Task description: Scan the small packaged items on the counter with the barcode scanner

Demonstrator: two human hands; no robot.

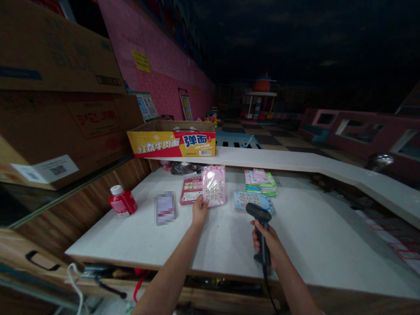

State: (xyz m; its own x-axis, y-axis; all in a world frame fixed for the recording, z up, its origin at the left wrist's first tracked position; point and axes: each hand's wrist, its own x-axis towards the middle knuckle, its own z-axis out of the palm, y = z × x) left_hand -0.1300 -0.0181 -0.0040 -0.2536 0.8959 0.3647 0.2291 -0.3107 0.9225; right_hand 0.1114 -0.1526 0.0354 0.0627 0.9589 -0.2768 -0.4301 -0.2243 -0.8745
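Observation:
My left hand [200, 212] pinches the lower left corner of a pink sticker pack [214, 186] in clear, shiny wrapping, tilted up off the desk. Behind it lies a stack of red packs [191, 190], partly covered by the pink one. In my right hand [271, 240] is a black barcode scanner [259, 214], gripped by its handle, with a cord hanging down. Just beyond the scanner head a blue pack [251, 200] lies flat. Farther back is a pile of green and pink packs [260, 181].
A red bottle with a white cap [123, 201] and a blurred-out item [165, 208] stand on the left of the white desk [328, 245]. An open noodle carton [173, 143] sits on the raised ledge [278, 158]. Large cardboard boxes [65, 127] are stacked at left.

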